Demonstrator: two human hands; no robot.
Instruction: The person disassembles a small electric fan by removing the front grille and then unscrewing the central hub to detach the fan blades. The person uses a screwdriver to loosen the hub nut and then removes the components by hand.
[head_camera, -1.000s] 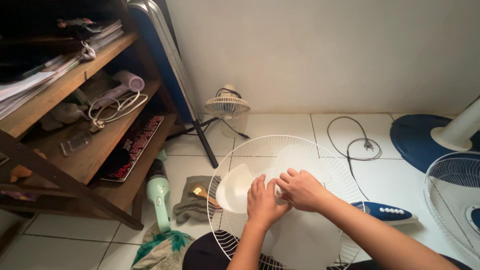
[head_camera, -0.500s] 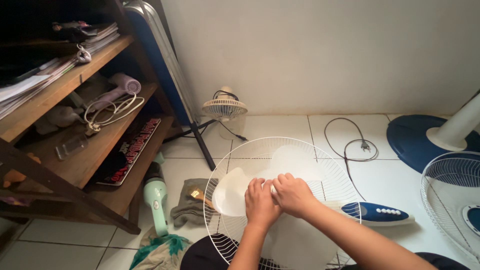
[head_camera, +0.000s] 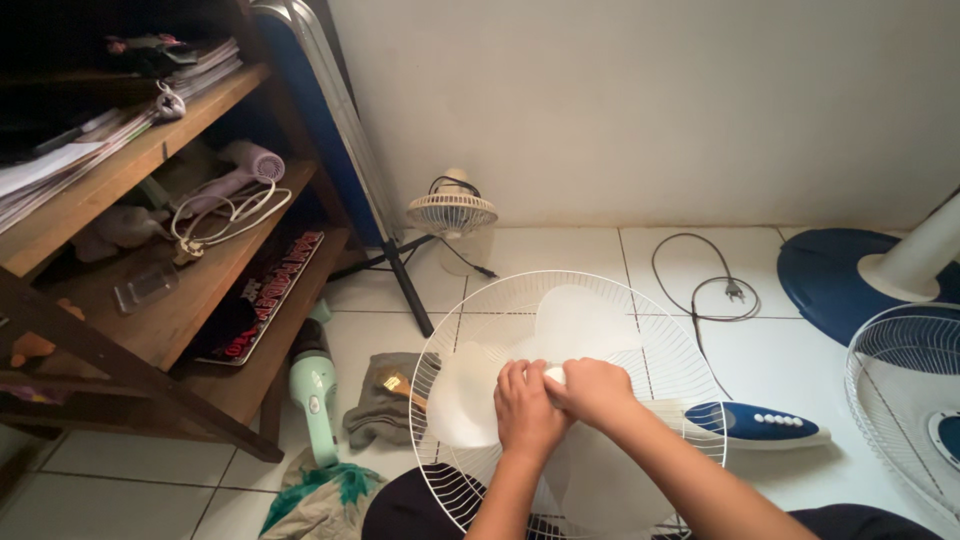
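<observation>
In the head view, a translucent white fan blade (head_camera: 560, 370) is seen lying inside a white wire guard (head_camera: 640, 300) that rests on the tiled floor (head_camera: 560, 250) in front of the person. Both hands are gathered at the hub in the middle of the blade: the left hand (head_camera: 528, 405) is curled over the hub from the near side, and the right hand (head_camera: 595, 390) is clenched around a small white cap (head_camera: 554, 375) at the centre, which is touched by the left fingers too. Just right of the guard a blue and white control housing (head_camera: 760, 425) is seen, with a second guard (head_camera: 900, 390) and a blue base (head_camera: 830, 280) beyond it. A grey cloth (head_camera: 385, 405) and a brush (head_camera: 400, 385) lie left of the guard, beside a mint green tool (head_camera: 315, 385) and a wooden shelf (head_camera: 170, 300). A small fan (head_camera: 452, 212) stands by the wall, and a loose cord (head_camera: 700, 290) lies on the tiles. As a judgement, the thin blade could be bent or cracked if the hub is pressed off-centre, the cap could slip from the fingers and roll under the shelf, and the guard could skate on the smooth tiles, since it is not braced
</observation>
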